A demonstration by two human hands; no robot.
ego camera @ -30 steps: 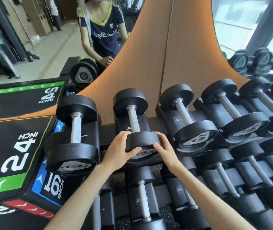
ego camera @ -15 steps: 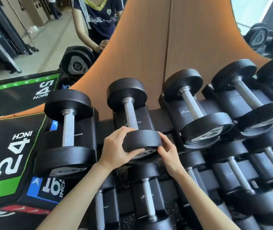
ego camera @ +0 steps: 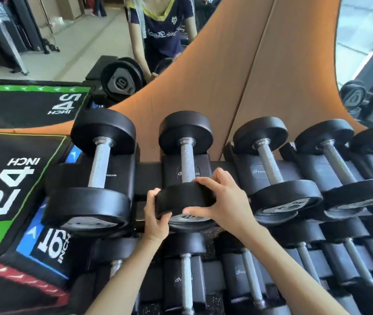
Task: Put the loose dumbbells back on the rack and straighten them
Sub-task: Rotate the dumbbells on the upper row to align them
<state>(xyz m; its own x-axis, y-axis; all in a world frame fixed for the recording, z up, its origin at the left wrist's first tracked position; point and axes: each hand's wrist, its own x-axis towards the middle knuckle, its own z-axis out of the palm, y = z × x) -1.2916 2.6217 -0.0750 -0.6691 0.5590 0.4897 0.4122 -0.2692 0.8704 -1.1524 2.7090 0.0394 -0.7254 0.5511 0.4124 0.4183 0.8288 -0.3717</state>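
A black dumbbell (ego camera: pixel 186 160) with a steel handle lies in the second cradle from the left on the top tier of the rack (ego camera: pixel 149 176). Both hands hold its near head. My left hand (ego camera: pixel 157 214) grips the head's left edge, thumb on top. My right hand (ego camera: pixel 223 198) curls over the head's top and right side. A larger dumbbell (ego camera: pixel 99 164) lies in the cradle to the left. Several more dumbbells (ego camera: pixel 269 164) fill the cradles to the right and the lower tier.
Stacked plyo boxes (ego camera: pixel 10 178) marked 24 and 16 inch stand left of the rack. An orange wood panel (ego camera: pixel 237 83) rises behind it. A mirror at the back shows a person's reflection (ego camera: pixel 165 30) and a 10-marked dumbbell (ego camera: pixel 122 84).
My right hand has slid from the head's right side up over its top. My left hand has dropped lower on the left edge. The camera has come closer.
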